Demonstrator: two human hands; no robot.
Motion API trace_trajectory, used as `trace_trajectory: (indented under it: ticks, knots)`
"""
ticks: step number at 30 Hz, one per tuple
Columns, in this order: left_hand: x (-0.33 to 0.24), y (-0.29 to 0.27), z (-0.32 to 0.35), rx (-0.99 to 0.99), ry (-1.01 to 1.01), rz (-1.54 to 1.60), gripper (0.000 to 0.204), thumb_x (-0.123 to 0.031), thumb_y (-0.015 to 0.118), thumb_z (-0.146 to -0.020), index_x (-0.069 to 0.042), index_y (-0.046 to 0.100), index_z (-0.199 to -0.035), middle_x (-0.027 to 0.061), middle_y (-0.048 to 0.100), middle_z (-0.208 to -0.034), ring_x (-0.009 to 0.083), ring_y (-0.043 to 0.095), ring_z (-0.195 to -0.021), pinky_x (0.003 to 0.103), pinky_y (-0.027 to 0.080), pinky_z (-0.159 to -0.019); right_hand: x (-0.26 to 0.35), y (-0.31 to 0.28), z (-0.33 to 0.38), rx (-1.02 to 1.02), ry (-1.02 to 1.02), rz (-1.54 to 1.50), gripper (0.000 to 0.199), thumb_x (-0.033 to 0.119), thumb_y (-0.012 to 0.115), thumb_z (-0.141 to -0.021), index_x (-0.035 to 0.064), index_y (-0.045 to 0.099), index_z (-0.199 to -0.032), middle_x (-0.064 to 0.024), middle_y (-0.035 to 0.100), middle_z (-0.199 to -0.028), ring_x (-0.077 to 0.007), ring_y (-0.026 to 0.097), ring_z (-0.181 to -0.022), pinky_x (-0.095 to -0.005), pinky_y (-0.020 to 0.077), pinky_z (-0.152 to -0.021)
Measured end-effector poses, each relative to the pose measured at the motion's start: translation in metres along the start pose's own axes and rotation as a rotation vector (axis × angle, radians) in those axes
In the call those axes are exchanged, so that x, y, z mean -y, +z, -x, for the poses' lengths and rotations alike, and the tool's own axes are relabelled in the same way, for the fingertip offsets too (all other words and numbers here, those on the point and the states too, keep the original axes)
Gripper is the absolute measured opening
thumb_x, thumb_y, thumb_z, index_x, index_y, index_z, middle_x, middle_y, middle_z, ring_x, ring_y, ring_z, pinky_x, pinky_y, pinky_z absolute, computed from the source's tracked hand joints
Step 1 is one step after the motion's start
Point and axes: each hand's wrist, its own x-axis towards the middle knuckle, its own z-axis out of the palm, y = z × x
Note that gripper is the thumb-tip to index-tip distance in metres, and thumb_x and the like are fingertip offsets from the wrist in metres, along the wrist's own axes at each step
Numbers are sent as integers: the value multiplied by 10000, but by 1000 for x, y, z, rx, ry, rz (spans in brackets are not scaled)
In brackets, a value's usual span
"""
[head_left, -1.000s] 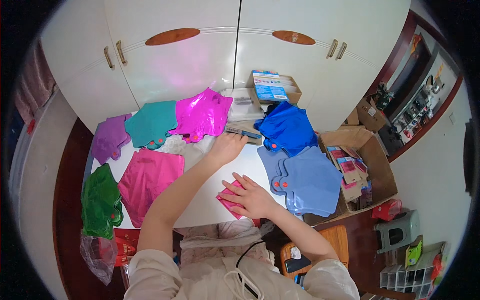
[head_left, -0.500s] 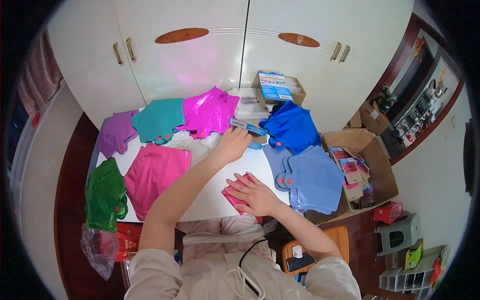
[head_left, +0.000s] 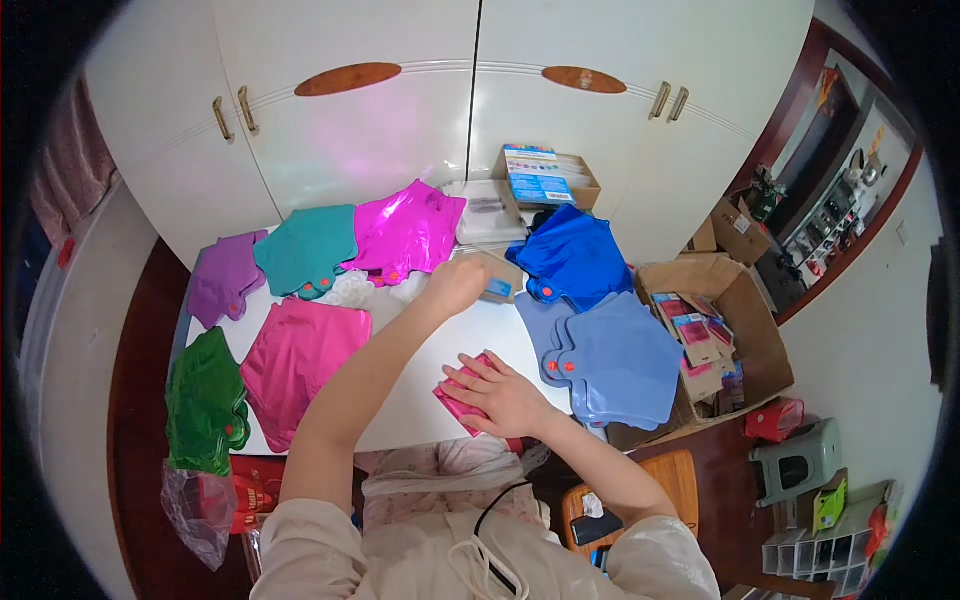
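My left hand reaches across the white table, its fingers closed on the edge of a brown card with a blue patch. Part of the card is hidden behind the fingers. Near the table's front edge, my right hand lies flat with fingers spread on a folded pink foil piece, pressing it to the table. To the right of it is a stack of light blue foil pieces with red dots. An unfolded pink foil piece lies left of my left forearm.
Purple, teal, magenta, green and dark blue foil stacks ring the table. Clear plastic bags and an open carton stand at the back. A cardboard box of packages is at the right.
My left hand has drawn slightly back and left; the card in it now shows a broad brown face rather than a blue edge. My right hand stays on the folded pink foil piece.
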Motion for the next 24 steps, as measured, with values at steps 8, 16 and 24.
trace_trajectory:
  ticks: [8, 16, 24]
  knots:
    - [7, 15, -25, 65, 25, -265, 107, -73, 590, -727, -70, 697, -723, 121, 677, -747, 275, 685, -709, 378, 541, -578, -2, -1, 0, -15, -10, 11, 506, 412, 480, -896, 163, 475, -1336, -65, 410, -1423, -275, 343, -1338, -501, 215, -1107]
    - [5, 26, -43, 92, -205, -104, 141, -179, 597, -791, -54, 657, -812, 156, 671, -770, 320, 669, -754, 427, 528, -623, -1, -1, -1, -15, -9, 2, 500, 415, 473, -900, 167, 478, -1334, -64, 409, -1422, -271, 336, -1342, -502, 219, -1105]
    - [4, -12, -3, 168, 245, 163, 169, -226, 635, -779, -61, 638, -812, 148, 667, -815, 312, 649, -794, 412, 515, -670, -2, -1, 1, -19, -9, 16, 528, 450, 492, -878, 170, 486, -1326, -66, 415, -1417, -268, 336, -1342, -501, 212, -1107]
